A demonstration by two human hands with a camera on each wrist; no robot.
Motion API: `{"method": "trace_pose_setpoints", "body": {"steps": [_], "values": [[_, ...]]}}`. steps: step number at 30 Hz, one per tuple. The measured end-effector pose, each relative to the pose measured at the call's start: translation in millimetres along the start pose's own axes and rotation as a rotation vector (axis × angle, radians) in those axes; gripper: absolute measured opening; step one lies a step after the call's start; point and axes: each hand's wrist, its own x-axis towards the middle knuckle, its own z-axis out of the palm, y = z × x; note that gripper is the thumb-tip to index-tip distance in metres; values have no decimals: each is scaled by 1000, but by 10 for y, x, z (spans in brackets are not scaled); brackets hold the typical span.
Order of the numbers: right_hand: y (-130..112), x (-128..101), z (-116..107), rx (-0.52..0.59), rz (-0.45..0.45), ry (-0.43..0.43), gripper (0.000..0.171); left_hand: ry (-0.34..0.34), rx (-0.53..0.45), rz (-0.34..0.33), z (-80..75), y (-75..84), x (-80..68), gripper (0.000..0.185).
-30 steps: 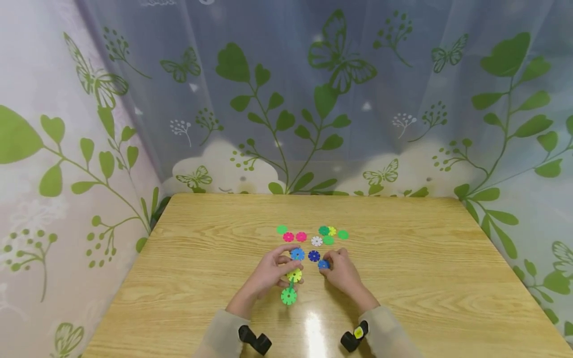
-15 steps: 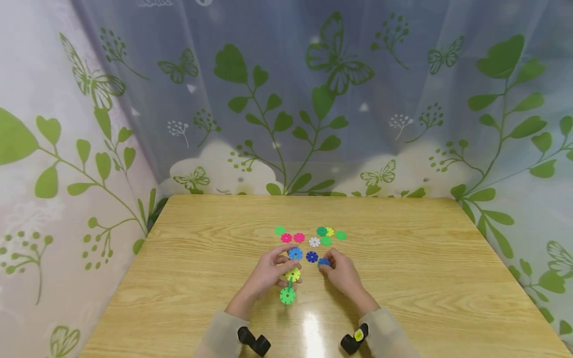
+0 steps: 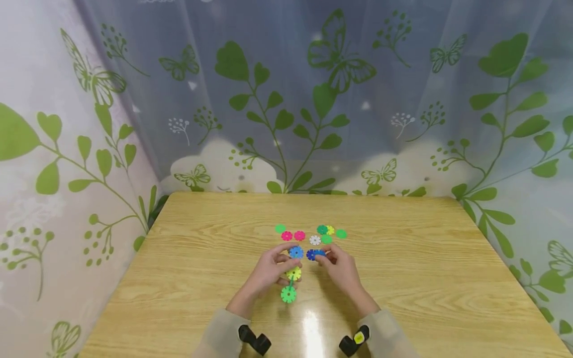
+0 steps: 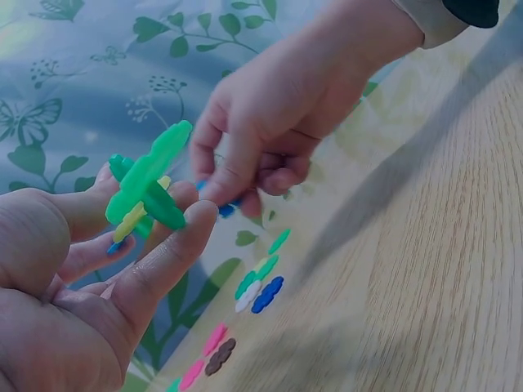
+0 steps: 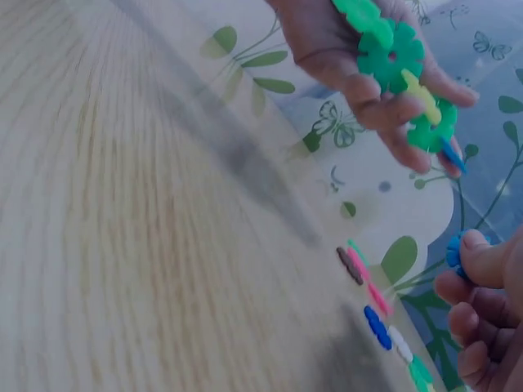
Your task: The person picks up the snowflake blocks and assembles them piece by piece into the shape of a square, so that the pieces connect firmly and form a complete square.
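Over the table, the left hand holds a chain of joined plastic discs, its grip curled in with thumb and fingers about the middle; a light blue disc sits at the far end and a light green disc at the near end. To the right, the right hand pinches a single blue disc, its grip closed down to thumb and fingertips, apart from the chain. A dark blue disc lies on the table, with two pink discs farther left and a white disc just beyond.
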Motion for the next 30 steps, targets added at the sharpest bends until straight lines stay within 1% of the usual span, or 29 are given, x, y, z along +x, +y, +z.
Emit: {"method": "trace_pose_setpoints", "body": {"steps": [3,8,13,16,19,23,28,30], "values": [[-75,-9,11,76,-7,-4,5,2,-11,-3,5,-5,10,50],[-195,-27,29,147,-12,-18,4,10,-16,-3,12,-8,12,54],[-439,-90,-9,160,-46,-18,4,4,-36,-5,24,-1,2,56],[-589,-132,-44,157,-67,-19,8,-2,-48,0,37,11,-4,55],[-636,-143,-51,152,-82,-16,6,-3,-50,7,57,26,-3,53],[-624,-135,-29,139,-102,10,2,0,-46,7,86,56,-2,50],[-345,-66,77,124,-163,72,6,10,-58,10,119,53,14,50],[-323,-65,86,118,-198,91,7,20,-58,29,142,55,14,51]]}}
